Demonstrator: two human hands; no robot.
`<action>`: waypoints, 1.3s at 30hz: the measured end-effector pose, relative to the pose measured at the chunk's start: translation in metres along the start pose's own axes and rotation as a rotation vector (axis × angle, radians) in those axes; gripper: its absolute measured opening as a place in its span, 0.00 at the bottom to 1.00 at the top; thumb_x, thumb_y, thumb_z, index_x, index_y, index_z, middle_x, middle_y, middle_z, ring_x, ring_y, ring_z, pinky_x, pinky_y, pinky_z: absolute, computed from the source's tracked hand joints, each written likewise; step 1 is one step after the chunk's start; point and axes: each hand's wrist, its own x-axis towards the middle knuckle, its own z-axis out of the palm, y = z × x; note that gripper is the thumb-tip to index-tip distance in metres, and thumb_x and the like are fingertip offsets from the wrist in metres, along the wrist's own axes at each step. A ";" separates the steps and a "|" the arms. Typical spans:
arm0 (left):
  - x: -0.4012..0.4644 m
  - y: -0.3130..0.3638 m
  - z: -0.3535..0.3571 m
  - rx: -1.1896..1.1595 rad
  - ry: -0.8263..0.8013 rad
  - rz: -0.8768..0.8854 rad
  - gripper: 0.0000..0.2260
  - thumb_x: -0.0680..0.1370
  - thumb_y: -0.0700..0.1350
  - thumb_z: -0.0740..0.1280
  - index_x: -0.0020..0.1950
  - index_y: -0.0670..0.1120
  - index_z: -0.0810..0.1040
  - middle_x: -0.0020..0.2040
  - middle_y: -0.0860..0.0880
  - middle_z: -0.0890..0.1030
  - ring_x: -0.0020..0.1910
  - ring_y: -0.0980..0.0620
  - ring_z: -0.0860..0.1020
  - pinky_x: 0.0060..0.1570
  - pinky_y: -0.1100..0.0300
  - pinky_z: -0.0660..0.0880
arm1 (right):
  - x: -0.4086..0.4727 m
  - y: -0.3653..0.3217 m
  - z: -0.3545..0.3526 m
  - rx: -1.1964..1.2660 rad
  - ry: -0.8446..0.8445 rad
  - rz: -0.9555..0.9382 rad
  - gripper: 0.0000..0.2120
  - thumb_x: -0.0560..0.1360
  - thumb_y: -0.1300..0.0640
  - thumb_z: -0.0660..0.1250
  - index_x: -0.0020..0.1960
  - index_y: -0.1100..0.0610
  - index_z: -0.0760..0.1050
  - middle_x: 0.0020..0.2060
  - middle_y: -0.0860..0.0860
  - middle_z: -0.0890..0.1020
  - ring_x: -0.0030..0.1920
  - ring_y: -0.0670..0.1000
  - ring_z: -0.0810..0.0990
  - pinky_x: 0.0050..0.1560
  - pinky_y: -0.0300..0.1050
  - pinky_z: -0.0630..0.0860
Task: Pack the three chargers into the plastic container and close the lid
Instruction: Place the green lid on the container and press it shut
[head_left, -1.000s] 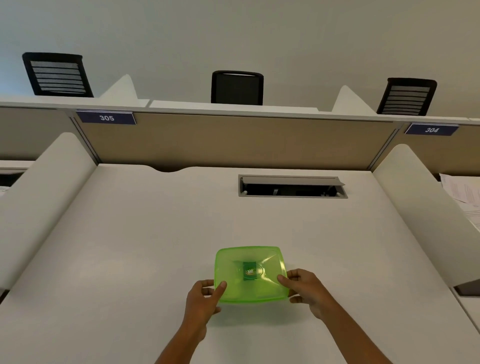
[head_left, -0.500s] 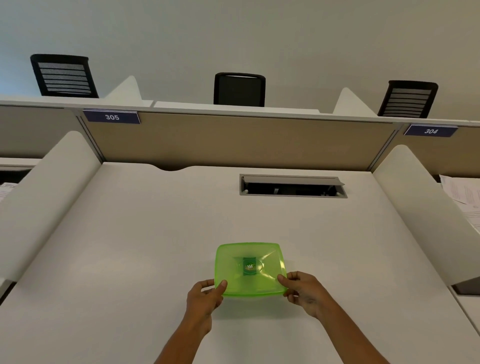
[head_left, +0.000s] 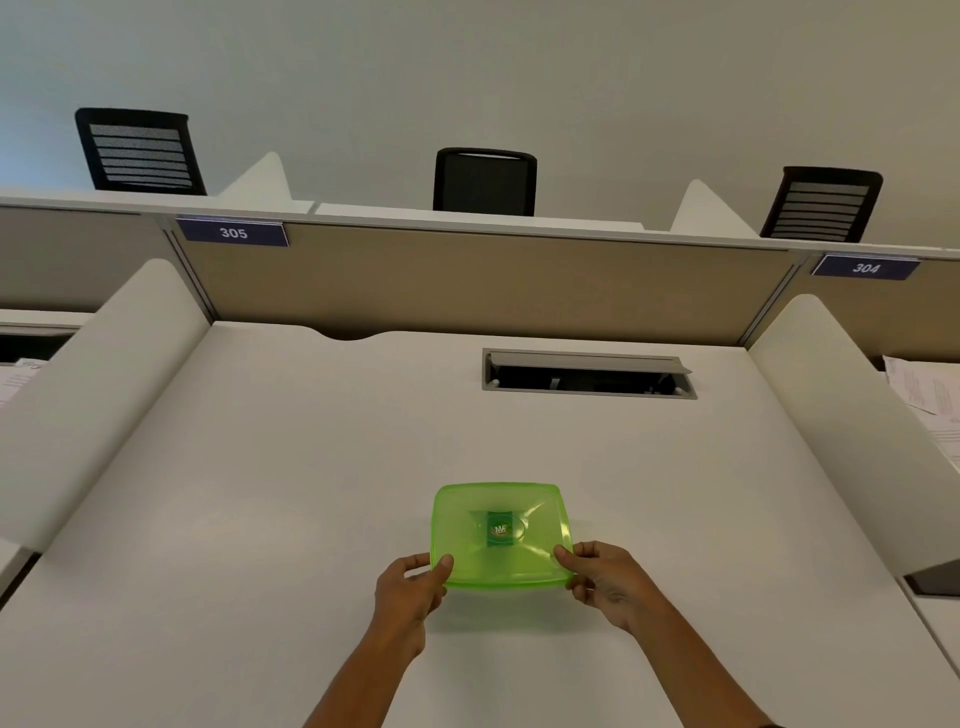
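A translucent green plastic container (head_left: 530, 564) with its lid on sits low in the middle of the white desk (head_left: 311, 493). A small dark green label marks the lid's centre. My left hand (head_left: 410, 592) grips the container's near left corner, thumb on top of the lid. My right hand (head_left: 605, 577) grips the near right corner the same way. No chargers show; the lid is too cloudy to see what is inside.
A grey cable hatch (head_left: 587, 374) stands open at the back right of the desk. White side dividers (head_left: 104, 384) flank the desk, with a tan partition (head_left: 493, 286) behind. Papers (head_left: 930, 395) lie on the neighbouring desk at right.
The container and both hands have shifted slightly away from me on the desk. The grip on the two near corners is unchanged.
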 end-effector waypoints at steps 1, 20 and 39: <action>0.001 0.000 0.000 -0.001 0.001 0.000 0.17 0.72 0.39 0.81 0.57 0.39 0.80 0.43 0.38 0.85 0.36 0.45 0.78 0.38 0.55 0.79 | 0.000 0.000 0.000 0.005 0.003 0.001 0.15 0.70 0.63 0.82 0.48 0.62 0.77 0.42 0.60 0.80 0.31 0.53 0.76 0.29 0.42 0.73; -0.007 -0.001 0.001 0.026 -0.016 0.087 0.12 0.75 0.37 0.78 0.55 0.39 0.79 0.47 0.37 0.84 0.39 0.43 0.79 0.39 0.54 0.80 | 0.003 0.004 0.004 0.041 0.023 -0.052 0.12 0.72 0.64 0.80 0.46 0.62 0.76 0.36 0.57 0.80 0.29 0.52 0.75 0.31 0.42 0.73; 0.075 0.083 0.085 0.226 0.018 0.269 0.17 0.79 0.33 0.69 0.68 0.37 0.79 0.60 0.39 0.83 0.58 0.37 0.83 0.63 0.40 0.81 | 0.062 -0.100 0.032 0.034 0.177 -0.232 0.18 0.76 0.76 0.70 0.64 0.67 0.75 0.44 0.59 0.79 0.46 0.58 0.79 0.54 0.58 0.83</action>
